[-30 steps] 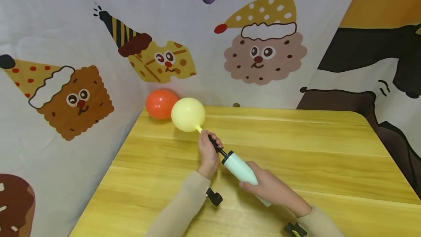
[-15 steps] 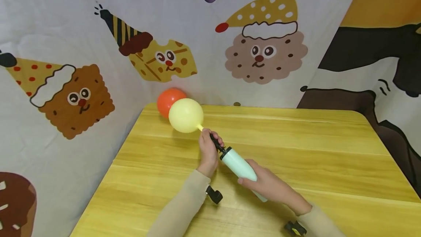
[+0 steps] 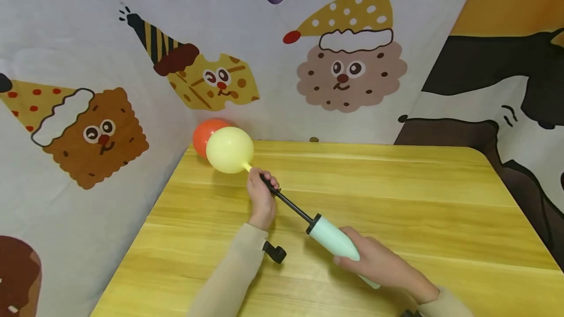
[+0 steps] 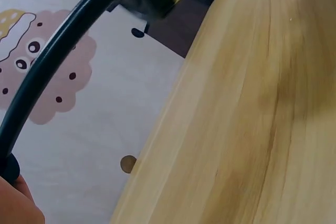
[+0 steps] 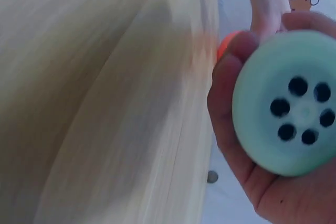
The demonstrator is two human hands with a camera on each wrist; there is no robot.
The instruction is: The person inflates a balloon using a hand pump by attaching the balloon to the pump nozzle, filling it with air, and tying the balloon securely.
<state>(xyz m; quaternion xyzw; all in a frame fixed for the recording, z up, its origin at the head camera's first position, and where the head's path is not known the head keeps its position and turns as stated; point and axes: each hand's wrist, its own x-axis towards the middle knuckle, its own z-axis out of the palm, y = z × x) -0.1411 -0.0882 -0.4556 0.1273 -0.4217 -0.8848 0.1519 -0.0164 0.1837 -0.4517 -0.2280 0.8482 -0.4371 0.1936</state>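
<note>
In the head view my left hand [image 3: 262, 194] grips the black end of a balloon pump [image 3: 335, 239], right where the neck of a yellow balloon [image 3: 230, 150] meets it. The balloon is round and inflated. My right hand [image 3: 383, 262] is wrapped around the pump's mint-green body. Between the hands a long stretch of black rod [image 3: 293, 205] is exposed. That rod crosses the left wrist view, curved and close to the camera. Facing the right wrist camera is the body's round end [image 5: 262, 135], which has several dark holes. My left fingers hide the balloon's mouth.
Behind the yellow balloon, a red balloon [image 3: 200, 136] rests at the table's far left corner, partly covered. A wood-grain table [image 3: 396, 185] spreads beneath both hands. Along its back and left edges hangs a white cloth [image 3: 273, 87] printed with cartoon snacks.
After first closing in slightly, my right hand has drawn the pump body down and right, baring much more rod. My left hand and the yellow balloon have shifted a little left.
</note>
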